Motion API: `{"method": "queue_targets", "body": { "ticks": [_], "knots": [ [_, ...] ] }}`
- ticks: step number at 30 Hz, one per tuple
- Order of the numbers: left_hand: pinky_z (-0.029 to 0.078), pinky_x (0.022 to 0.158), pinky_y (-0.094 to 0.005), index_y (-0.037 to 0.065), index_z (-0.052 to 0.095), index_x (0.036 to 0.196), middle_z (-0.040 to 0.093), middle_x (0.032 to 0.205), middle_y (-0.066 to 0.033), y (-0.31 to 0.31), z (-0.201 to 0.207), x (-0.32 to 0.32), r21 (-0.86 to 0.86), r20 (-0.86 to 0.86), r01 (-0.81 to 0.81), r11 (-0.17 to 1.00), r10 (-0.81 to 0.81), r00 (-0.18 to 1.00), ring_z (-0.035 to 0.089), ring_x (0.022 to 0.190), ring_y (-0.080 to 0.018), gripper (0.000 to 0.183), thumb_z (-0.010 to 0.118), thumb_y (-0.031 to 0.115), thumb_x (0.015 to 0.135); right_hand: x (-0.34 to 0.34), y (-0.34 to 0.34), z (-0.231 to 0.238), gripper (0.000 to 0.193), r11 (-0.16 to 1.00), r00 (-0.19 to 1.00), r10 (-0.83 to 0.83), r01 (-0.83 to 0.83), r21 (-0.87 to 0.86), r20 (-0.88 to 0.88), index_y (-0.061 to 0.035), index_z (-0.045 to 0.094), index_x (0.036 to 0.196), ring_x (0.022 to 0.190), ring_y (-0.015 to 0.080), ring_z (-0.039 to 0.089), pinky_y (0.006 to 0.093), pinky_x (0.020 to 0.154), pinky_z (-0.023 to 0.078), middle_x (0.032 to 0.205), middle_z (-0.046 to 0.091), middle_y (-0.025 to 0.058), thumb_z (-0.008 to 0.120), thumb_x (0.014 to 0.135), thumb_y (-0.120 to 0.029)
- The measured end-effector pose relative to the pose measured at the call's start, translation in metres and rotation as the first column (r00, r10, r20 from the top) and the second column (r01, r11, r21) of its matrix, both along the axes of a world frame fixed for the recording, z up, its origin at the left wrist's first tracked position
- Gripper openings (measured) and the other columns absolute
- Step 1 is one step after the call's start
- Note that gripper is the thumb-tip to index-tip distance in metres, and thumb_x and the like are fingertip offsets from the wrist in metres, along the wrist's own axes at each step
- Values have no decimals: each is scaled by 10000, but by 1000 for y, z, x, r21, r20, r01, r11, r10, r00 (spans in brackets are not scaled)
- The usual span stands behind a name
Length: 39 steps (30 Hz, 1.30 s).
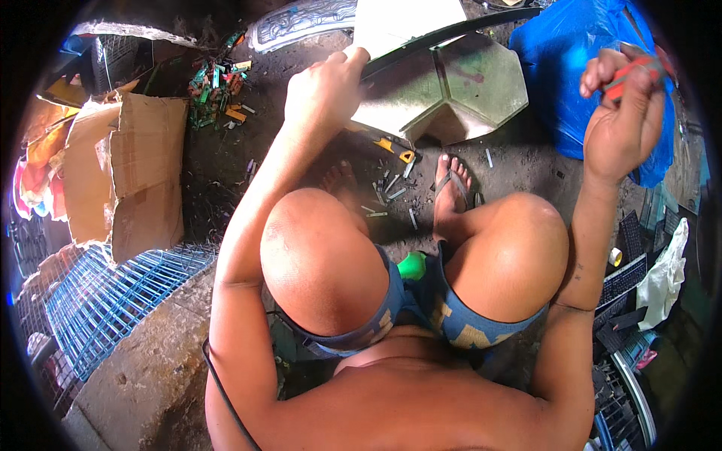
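My left hand (325,90) is raised ahead of my left knee, its fingers closed round the near end of a long black strip (451,31). That strip slants up and right across a shiny pale panel (481,83) with ridged seams, which lies on the ground past my feet. Out to the right, my right hand (624,124) is closed on a red-handled tool (635,77); its working end is blurred, so its kind is unclear. Behind that hand bulges a blue plastic bag (553,68). A yellow-and-black tool (387,144) lies near the panel's lower edge.
At left stand a torn cardboard box (147,173) and a blue wire rack (113,308). Small coloured pieces (218,90) are heaped beyond the box. Dark keyboard-like parts (623,282) and a white plastic sheet (665,274) lie at right. Thin strips litter the ground by my feet.
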<state>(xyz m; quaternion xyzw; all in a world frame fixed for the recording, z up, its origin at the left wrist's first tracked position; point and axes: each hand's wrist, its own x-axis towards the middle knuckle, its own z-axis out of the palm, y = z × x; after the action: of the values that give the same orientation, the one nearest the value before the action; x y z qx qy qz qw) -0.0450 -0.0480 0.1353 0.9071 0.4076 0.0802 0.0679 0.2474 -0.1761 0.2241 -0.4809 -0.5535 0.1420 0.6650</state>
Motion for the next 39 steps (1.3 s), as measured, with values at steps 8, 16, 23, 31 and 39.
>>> {"method": "queue_targets", "body": {
  "ticks": [8, 16, 23, 31, 39],
  "knots": [
    [567, 710, -448, 105, 551, 1154, 686, 956, -131, 7, 7, 4, 3, 27, 4, 1000, -4, 1000, 707, 852, -354, 390, 726, 318, 878, -23, 3, -8, 199, 752, 946, 9, 208, -626, 325, -66, 600, 1019, 588, 213, 534, 339, 591, 469, 676, 534, 7, 558, 1026, -261],
    [563, 748, -465, 94, 563, 1148, 695, 971, -152, 11, 10, 6, -70, 39, -9, 997, 12, 999, 705, 880, -367, 362, 714, 292, 886, -36, 15, -9, 201, 961, 629, -6, 219, -169, 778, -73, 617, 1006, 629, 227, 562, 358, 621, 481, 763, 619, 66, 520, 1035, -247],
    [559, 742, -468, 96, 578, 1127, 692, 957, -157, 14, 15, 6, -99, 39, -14, 995, 17, 999, 700, 880, -372, 376, 742, 295, 854, 17, -26, -73, 263, 887, 992, -92, 44, -459, -84, -71, 517, 1251, 589, 33, 423, 191, 500, 365, 758, 482, -21, 525, 1062, -255],
    [572, 782, -326, 71, 682, 1133, 739, 944, -115, 21, -13, -16, -182, 637, -91, 979, 188, 748, 721, 846, -212, 408, 844, 161, 770, 26, -29, -181, 281, 547, 839, -83, 489, -679, 537, -46, 651, 1012, 808, 379, 700, 469, 737, 533, 852, 701, 183, 671, 924, -312],
    [515, 826, -250, 33, 703, 1058, 714, 977, -26, 38, -50, -78, -289, 883, -220, 932, 348, 314, 636, 892, -97, 356, 853, -8, 738, -4, 22, -86, 416, 810, 485, 238, 378, -448, 841, -23, 607, 1224, 1048, 318, 622, 441, 861, 527, 1168, 617, 152, 689, 922, -298]
  ]
}}
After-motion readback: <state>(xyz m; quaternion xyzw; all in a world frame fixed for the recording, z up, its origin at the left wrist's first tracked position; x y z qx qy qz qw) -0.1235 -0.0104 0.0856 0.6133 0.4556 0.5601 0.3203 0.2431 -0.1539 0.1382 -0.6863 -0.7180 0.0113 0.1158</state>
